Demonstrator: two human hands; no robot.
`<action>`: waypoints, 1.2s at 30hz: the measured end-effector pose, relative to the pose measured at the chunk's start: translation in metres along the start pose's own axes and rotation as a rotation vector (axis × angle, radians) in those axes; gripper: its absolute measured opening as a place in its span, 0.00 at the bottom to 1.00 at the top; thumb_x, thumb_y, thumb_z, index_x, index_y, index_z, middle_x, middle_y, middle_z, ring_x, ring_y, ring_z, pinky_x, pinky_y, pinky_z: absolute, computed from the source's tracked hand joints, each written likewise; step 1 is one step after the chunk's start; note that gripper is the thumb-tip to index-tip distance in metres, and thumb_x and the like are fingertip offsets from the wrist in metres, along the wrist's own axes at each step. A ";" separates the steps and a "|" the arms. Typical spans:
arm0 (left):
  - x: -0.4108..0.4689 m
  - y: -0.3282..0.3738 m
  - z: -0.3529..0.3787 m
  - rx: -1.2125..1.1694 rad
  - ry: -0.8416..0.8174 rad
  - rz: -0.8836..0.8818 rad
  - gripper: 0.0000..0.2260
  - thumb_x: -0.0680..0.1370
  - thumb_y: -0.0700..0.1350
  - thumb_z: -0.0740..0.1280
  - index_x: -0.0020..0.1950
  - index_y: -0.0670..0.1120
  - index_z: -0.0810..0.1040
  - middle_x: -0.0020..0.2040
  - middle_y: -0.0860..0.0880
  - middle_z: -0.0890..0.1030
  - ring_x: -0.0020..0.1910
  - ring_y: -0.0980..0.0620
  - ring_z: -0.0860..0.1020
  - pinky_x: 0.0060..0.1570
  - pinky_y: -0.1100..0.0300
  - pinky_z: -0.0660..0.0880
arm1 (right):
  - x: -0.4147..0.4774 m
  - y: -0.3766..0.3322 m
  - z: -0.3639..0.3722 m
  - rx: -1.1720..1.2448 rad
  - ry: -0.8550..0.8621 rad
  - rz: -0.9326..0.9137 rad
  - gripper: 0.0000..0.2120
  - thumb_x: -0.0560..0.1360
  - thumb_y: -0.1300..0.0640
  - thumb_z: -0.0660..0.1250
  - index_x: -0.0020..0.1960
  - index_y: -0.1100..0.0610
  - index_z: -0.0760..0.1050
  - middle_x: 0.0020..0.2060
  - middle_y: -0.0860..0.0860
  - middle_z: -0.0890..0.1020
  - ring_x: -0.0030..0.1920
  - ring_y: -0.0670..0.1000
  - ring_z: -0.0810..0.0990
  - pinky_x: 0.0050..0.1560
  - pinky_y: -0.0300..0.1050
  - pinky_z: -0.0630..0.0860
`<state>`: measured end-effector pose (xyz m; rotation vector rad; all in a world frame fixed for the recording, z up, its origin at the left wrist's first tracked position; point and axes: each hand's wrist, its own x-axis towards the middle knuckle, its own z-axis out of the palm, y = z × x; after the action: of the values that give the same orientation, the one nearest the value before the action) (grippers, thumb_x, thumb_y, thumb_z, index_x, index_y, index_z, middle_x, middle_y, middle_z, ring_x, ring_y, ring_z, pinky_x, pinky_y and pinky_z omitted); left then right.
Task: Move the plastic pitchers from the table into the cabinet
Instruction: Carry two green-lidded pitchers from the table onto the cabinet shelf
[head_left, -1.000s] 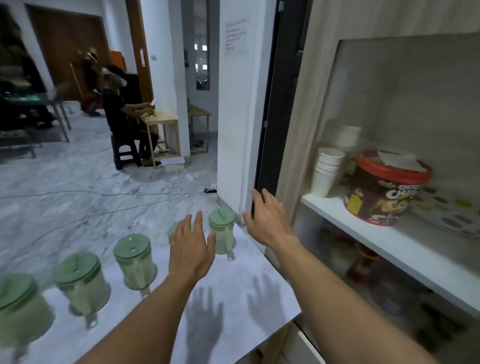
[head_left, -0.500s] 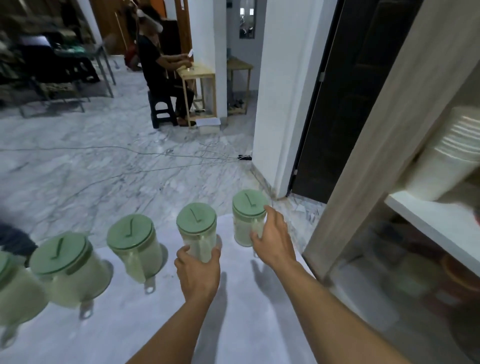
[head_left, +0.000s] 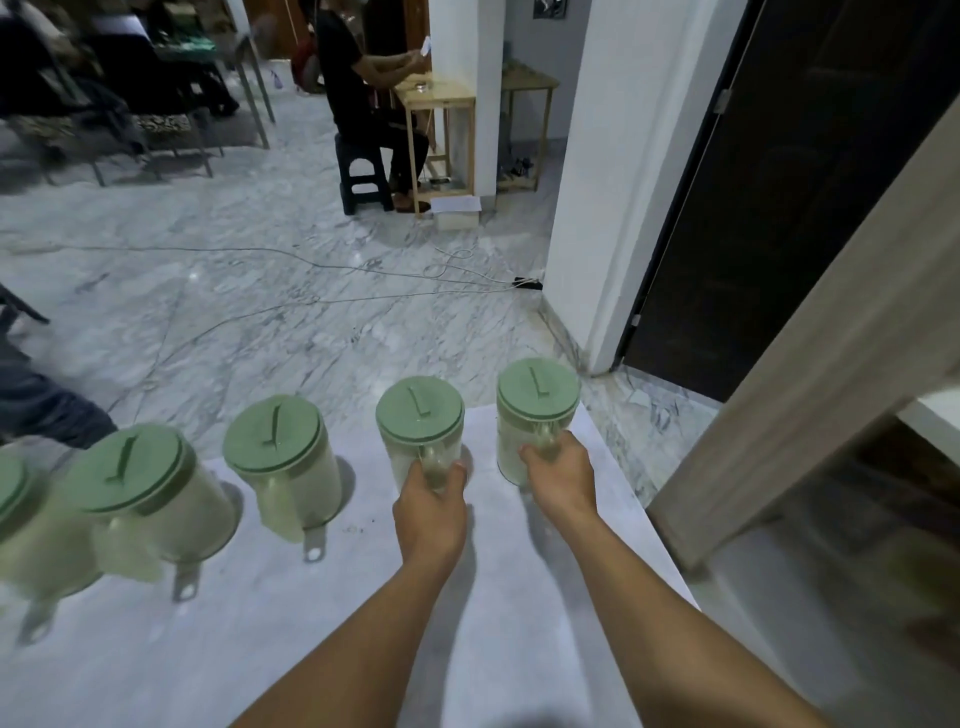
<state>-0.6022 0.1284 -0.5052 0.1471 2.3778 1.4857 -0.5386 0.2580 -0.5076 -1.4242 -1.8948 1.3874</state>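
Pitchers first: five clear plastic ones with green lids stand in a row along the far edge of the white desk (head_left: 519, 623), and none is in the cabinet yet. The rightmost pitcher (head_left: 535, 415) sits near the desk's far right corner, and the second pitcher (head_left: 420, 431) is just to its left. Both have a hand on them. The right hand (head_left: 563, 475) has its grip closed around the handle on the near side of the rightmost pitcher, and the left hand (head_left: 431, 506) is wrapped the same way around the second pitcher's handle. Both bases look like they're on the desk, so I'd call this the grab right before the lift.

The other three pitchers (head_left: 283, 462) trail off to the left, handles pointing near, untouched.

The cabinet (head_left: 810, 364) is off to the right, with its pale wood frame edge close to the desk corner.

What could go wrong? Carrying two at once means swinging both past that frame edge, and the right one could clip it. The lids only seem to be sitting on, so a tilt might pop one off. A one-handed hold on a slick handle could also let a pitcher rotate.
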 end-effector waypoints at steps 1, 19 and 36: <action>0.000 0.001 0.000 0.010 0.012 0.026 0.10 0.79 0.53 0.64 0.53 0.46 0.75 0.46 0.46 0.79 0.46 0.43 0.76 0.45 0.57 0.68 | 0.000 0.000 0.000 0.009 0.006 -0.017 0.12 0.76 0.56 0.69 0.59 0.57 0.77 0.52 0.55 0.83 0.52 0.57 0.80 0.48 0.45 0.73; -0.026 0.070 -0.065 -0.030 -0.001 0.277 0.10 0.78 0.48 0.65 0.44 0.41 0.75 0.38 0.47 0.79 0.38 0.46 0.75 0.39 0.56 0.65 | -0.081 -0.067 -0.051 0.063 0.155 -0.139 0.06 0.76 0.58 0.67 0.52 0.58 0.75 0.41 0.53 0.81 0.38 0.50 0.77 0.34 0.41 0.70; -0.180 0.145 -0.197 -0.204 -0.451 0.576 0.12 0.74 0.48 0.64 0.41 0.39 0.78 0.36 0.43 0.81 0.40 0.43 0.79 0.35 0.55 0.70 | -0.357 -0.131 -0.170 0.104 0.697 -0.111 0.03 0.73 0.57 0.68 0.43 0.56 0.78 0.35 0.52 0.79 0.37 0.53 0.77 0.38 0.46 0.71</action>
<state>-0.5109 -0.0216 -0.2566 1.0673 1.8830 1.6893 -0.3274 0.0235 -0.2355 -1.4686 -1.3971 0.7711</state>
